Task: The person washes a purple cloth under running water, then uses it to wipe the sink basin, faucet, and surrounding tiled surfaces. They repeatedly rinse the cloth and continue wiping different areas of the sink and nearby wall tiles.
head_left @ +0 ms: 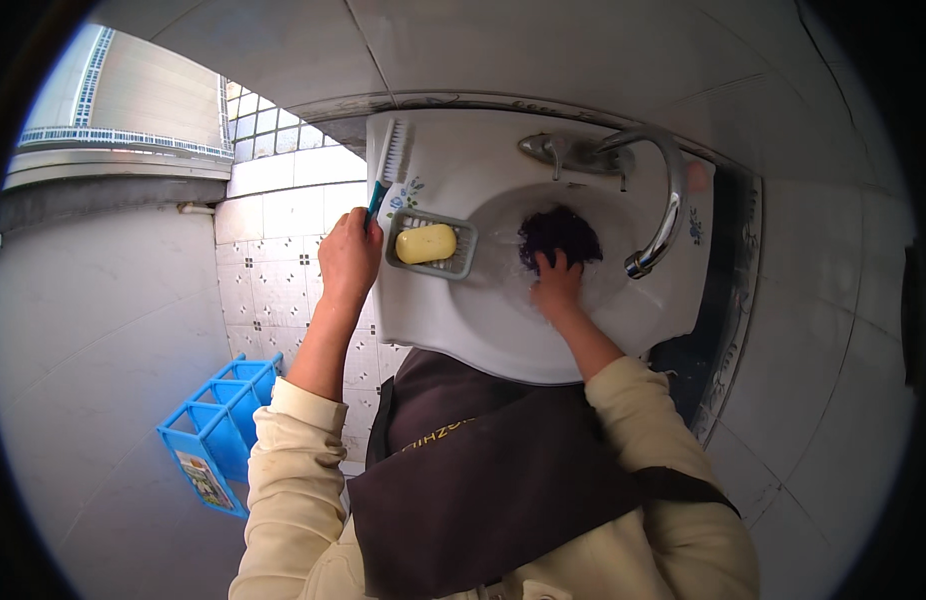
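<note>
Left hand point(351, 255): left of frame centre, clamping on the teal handle of a brush point(390, 155). Brush is standing out past the fist toward the top of the frame, white bristles facing right, lying over the sink's left edge.

Right hand point(560, 285): right of frame centre, reaching into the sink point(428, 320). Fingers are spreading apart and touching the lower edge of a dark purple cloth point(561, 230). Fingertips are partly sinking into it; can't tell whether they're gripping.

Cloth is sitting bunched in the bowl, right of frame centre, above the hand.

Soap point(426, 243): yellow bar, resting in a grey dish point(468, 250) on the sink's left side, just right of the left hand. Dish is sitting between that hand and the bowl.

Faucet point(676, 195): chrome, curving over the bowl's right side, spout pointing down-left, ending right of the cloth.

Blue rack point(213, 425) is standing lower left, well apart from the sink. Dark apron point(483, 500) is covering the person's front, bottom centre. Cream sleeves point(293, 440) are ending above both wrists.
</note>
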### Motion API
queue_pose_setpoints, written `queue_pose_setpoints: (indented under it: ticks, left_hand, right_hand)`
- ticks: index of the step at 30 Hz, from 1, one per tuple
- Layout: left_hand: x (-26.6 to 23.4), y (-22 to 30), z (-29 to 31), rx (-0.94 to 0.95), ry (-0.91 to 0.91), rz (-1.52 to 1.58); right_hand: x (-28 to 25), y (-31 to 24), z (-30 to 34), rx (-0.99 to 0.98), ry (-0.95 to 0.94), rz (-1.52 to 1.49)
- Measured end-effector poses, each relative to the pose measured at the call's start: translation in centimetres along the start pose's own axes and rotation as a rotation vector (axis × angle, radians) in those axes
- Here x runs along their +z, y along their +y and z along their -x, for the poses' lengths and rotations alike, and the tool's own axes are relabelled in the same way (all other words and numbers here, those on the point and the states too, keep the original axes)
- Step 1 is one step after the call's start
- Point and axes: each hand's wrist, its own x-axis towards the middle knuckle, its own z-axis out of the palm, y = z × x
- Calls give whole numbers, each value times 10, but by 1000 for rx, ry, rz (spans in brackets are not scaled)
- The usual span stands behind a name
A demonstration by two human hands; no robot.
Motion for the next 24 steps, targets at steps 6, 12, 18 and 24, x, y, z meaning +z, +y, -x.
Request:
queue_pose_setpoints:
  ticks: [6,12,18,24]
  left_hand:
    - [3,15,-2,3,-59,-5]
    - [8,16,-7,-4,-45,24]
    - [6,20,-6,-12,-53,39]
    - [5,11,-1,-39,-51,84]
  right_hand:
    - [-39,-14,-34,56,51,-951]
    - [-151,-52,4,-206,553,-1165]
    - [-148,-95,-58,-275,747,-492]
    - [-123,-138,-86,-58,537,124]
